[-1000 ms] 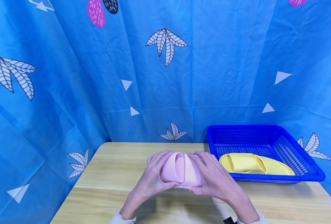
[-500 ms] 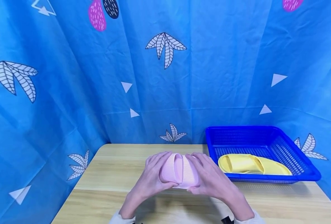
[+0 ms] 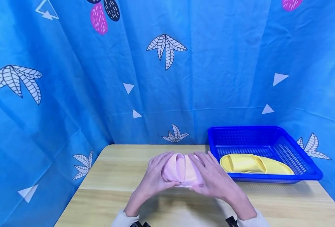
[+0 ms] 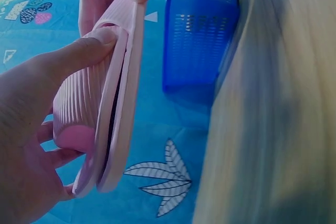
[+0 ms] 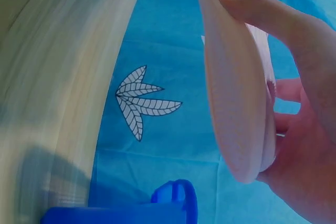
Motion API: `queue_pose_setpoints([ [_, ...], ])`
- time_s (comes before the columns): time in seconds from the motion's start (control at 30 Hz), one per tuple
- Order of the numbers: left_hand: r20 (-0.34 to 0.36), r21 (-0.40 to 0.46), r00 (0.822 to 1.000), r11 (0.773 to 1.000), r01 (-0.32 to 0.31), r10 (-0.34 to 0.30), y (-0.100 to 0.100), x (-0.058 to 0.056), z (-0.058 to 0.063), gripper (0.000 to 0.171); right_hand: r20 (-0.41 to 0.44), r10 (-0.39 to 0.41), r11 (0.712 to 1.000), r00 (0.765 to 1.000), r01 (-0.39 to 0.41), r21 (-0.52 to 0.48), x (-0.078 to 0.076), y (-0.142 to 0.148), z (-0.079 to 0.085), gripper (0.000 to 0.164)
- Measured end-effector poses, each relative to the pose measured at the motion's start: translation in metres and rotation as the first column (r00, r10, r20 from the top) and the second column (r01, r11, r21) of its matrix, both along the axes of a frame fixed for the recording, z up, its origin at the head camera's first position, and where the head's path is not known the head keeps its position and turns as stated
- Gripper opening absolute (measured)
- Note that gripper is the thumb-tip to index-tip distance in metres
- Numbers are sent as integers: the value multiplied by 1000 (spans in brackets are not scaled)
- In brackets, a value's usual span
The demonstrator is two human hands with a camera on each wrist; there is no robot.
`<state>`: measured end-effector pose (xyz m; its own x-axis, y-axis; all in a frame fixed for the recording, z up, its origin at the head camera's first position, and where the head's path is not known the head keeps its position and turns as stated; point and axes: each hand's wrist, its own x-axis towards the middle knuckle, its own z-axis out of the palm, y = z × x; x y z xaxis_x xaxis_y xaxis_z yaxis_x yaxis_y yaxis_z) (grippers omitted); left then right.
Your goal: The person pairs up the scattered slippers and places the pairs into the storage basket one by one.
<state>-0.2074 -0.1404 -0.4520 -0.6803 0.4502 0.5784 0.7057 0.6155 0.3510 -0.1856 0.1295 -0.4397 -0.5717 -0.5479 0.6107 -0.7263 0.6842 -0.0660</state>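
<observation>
A pink ribbed slipper (image 3: 182,170) is held just above the wooden table (image 3: 113,176), strap side up. My left hand (image 3: 153,179) grips its left side, thumb under the sole, fingers over the strap. My right hand (image 3: 212,179) grips its right side the same way. The left wrist view shows the pink slipper (image 4: 100,124) edge-on with my thumb on the sole rim. In the right wrist view the pink slipper's sole (image 5: 236,103) faces the camera. A yellow slipper (image 3: 255,164) lies in a blue plastic basket (image 3: 306,164) to the right.
The blue basket stands at the table's back right, also seen as a blue basket (image 4: 199,30) from the left wrist. A blue patterned cloth (image 3: 167,78) walls in the table at the back and both sides.
Both hands and the pink slipper have stayed almost in place, shifting only slightly away from me. The head camera has moved a little.
</observation>
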Motion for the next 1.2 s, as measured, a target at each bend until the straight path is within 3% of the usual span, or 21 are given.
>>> queue_pose_setpoints([
  [0.13,17,8,1000,1000,3,-3,2,-5,-4,106,31,-20,1000,999,21,-9,1,6,2,102],
  [0.37,38,8,998,999,-45,45,0,-8,-10,108,39,-21,995,999,25,-101,5,23,6,68],
  [0.53,48,13,997,998,-66,65,0,-11,-10,108,12,-47,987,999,49,-154,10,38,2,56],
  [0.87,16,42,998,997,-69,69,-1,-15,-9,107,55,-144,971,988,152,-186,17,69,-3,52],
  [1.2,36,57,996,995,-86,84,-4,-20,-7,107,6,-191,959,982,188,-210,18,99,-18,43],
])
